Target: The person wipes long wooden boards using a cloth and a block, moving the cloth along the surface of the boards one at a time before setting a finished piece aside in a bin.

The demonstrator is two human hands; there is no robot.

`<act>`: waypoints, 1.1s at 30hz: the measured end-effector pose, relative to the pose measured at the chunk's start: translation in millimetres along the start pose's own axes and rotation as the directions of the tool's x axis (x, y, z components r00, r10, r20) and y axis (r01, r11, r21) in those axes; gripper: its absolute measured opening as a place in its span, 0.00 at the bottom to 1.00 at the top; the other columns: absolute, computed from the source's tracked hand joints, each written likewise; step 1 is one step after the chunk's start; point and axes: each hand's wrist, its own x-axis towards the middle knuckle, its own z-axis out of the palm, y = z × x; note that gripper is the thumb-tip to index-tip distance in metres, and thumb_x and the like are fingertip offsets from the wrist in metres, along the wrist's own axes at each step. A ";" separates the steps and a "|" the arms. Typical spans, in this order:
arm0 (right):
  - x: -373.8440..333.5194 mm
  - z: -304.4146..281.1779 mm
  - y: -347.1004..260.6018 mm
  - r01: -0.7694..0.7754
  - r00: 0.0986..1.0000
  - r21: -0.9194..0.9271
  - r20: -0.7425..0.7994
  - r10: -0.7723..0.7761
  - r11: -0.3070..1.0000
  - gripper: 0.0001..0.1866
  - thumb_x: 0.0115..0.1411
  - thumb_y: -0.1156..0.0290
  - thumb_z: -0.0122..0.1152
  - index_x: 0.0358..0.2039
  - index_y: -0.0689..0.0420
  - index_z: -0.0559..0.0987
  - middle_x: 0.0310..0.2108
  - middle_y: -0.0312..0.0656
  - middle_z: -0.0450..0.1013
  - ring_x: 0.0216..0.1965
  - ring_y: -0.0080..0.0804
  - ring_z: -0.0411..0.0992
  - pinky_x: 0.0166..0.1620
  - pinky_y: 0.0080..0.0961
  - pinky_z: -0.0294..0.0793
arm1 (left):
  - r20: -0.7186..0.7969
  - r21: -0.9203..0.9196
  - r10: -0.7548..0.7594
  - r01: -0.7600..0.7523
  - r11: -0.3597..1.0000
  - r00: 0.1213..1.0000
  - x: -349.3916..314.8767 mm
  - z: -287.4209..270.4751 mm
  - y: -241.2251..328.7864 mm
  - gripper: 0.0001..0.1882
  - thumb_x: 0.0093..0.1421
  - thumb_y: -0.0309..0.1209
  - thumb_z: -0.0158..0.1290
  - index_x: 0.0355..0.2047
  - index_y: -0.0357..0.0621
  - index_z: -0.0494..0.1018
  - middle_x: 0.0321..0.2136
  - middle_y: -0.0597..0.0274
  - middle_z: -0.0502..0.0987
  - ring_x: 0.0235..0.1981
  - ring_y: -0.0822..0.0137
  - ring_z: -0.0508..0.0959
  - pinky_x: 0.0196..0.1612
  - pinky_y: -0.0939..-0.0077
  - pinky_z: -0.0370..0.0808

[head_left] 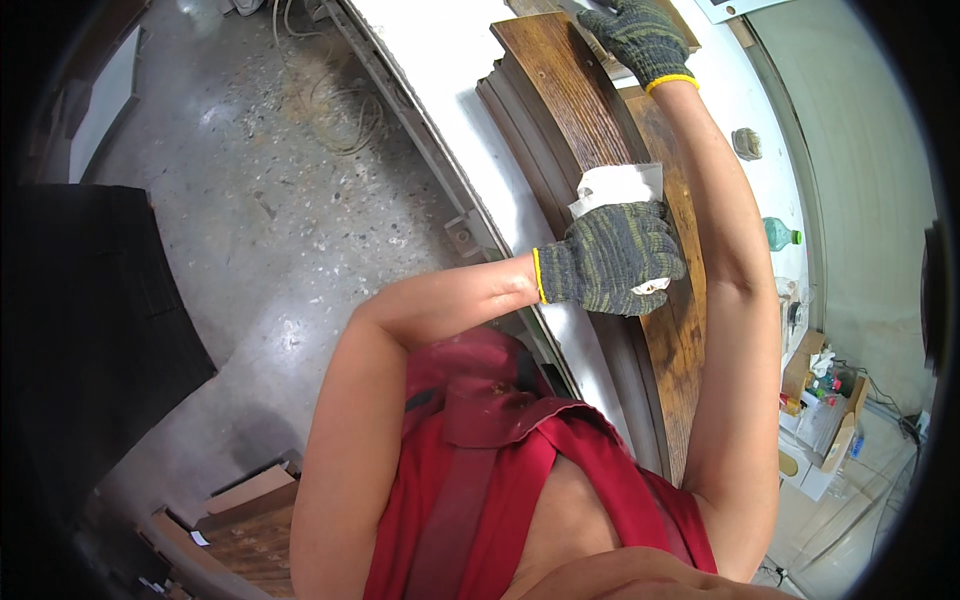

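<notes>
My left hand [625, 262], in a dark green-grey knitted glove with a yellow cuff, is closed around a crumpled white cloth or paper wipe [620, 185]. It presses the wipe onto a brown wood-grain board [560, 75], which lies on a stack of similar boards. At the far end of the stack, my right hand [645, 42], gloved the same way, rests over the boards with its thumb and fingers stretched out. Some of its fingertips are hard to make out near the picture's top edge. Another wood-grain board [672, 345] lies alongside, partly under my left hand.
The boards lie on a long white table [470, 110]. On its right side are a roll of tape [746, 144] and a green plastic bottle [780, 234]. A cardboard box [845, 420] with small items is at lower right. Cables [350, 130] lie on the speckled floor.
</notes>
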 end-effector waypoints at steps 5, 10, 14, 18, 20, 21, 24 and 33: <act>-0.2 12.3 0.5 0.238 0.966 0.032 -0.111 -0.234 0.971 0.23 0.55 0.47 0.62 0.39 0.53 0.85 0.38 0.51 0.79 0.44 0.53 0.76 0.51 0.46 0.71 | 0.096 -0.353 0.048 -0.012 0.935 0.994 -2.5 31.4 -21.9 0.22 0.66 0.34 0.51 0.59 0.45 0.66 0.52 0.57 0.72 0.56 0.62 0.72 0.59 0.68 0.70; -23.5 1.2 -30.6 0.174 0.971 -0.040 -0.160 -0.178 0.984 0.27 0.57 0.44 0.60 0.40 0.57 0.85 0.34 0.54 0.79 0.39 0.51 0.77 0.47 0.46 0.72 | -0.226 -0.148 0.058 -0.093 0.985 0.973 5.8 42.4 -15.1 0.13 0.54 0.42 0.55 0.33 0.48 0.77 0.34 0.59 0.78 0.39 0.54 0.78 0.47 0.59 0.73; -43.5 7.7 -76.0 0.236 0.959 0.172 0.116 -0.257 0.957 0.31 0.61 0.47 0.65 0.60 0.48 0.76 0.56 0.45 0.75 0.55 0.39 0.74 0.61 0.35 0.71 | 0.054 -0.218 -0.087 0.097 0.971 0.995 -9.5 23.6 -11.1 0.26 0.62 0.41 0.56 0.59 0.49 0.71 0.62 0.60 0.69 0.61 0.57 0.69 0.65 0.61 0.64; -56.9 -14.6 -91.7 0.286 0.918 0.483 0.108 -0.381 0.827 0.32 0.59 0.42 0.65 0.58 0.46 0.78 0.48 0.45 0.79 0.49 0.40 0.77 0.56 0.36 0.73 | -0.056 -0.024 -0.042 0.040 0.999 0.998 -8.8 12.5 -9.1 0.25 0.60 0.42 0.56 0.57 0.50 0.73 0.59 0.59 0.71 0.60 0.55 0.70 0.63 0.62 0.66; -38.8 -3.3 -55.3 0.108 0.980 0.543 0.082 -0.181 0.833 0.31 0.59 0.42 0.65 0.57 0.47 0.80 0.43 0.45 0.80 0.48 0.40 0.77 0.55 0.36 0.74 | -0.056 -0.013 0.001 -0.002 1.000 0.998 -3.1 2.1 -4.1 0.22 0.59 0.41 0.57 0.52 0.48 0.75 0.53 0.59 0.74 0.56 0.55 0.72 0.60 0.61 0.68; -32.1 -31.7 -68.5 -0.091 0.988 0.656 0.152 -0.013 0.749 0.31 0.60 0.40 0.56 0.40 0.58 0.85 0.32 0.54 0.80 0.36 0.50 0.78 0.45 0.43 0.74 | -0.114 -0.117 -0.018 0.004 0.993 0.993 -7.7 16.5 -12.1 0.20 0.58 0.41 0.57 0.49 0.47 0.75 0.50 0.59 0.75 0.53 0.55 0.73 0.59 0.61 0.69; -4.4 -2.7 -6.8 0.161 0.986 -0.083 -0.028 -0.164 0.983 0.26 0.58 0.43 0.56 0.37 0.53 0.87 0.34 0.52 0.81 0.38 0.49 0.78 0.46 0.44 0.74 | -0.130 -0.102 0.034 -0.047 0.994 0.991 -1.8 22.5 -7.6 0.18 0.58 0.40 0.58 0.46 0.46 0.75 0.45 0.58 0.76 0.50 0.56 0.74 0.57 0.62 0.71; -37.8 0.5 -81.6 0.258 0.954 0.189 0.106 -0.281 0.947 0.31 0.61 0.39 0.55 0.50 0.53 0.82 0.42 0.51 0.79 0.45 0.48 0.78 0.50 0.41 0.74 | -0.294 -0.079 0.014 -0.039 0.996 0.956 -5.8 20.4 -7.4 0.18 0.56 0.42 0.58 0.44 0.47 0.78 0.45 0.58 0.78 0.49 0.53 0.76 0.54 0.59 0.72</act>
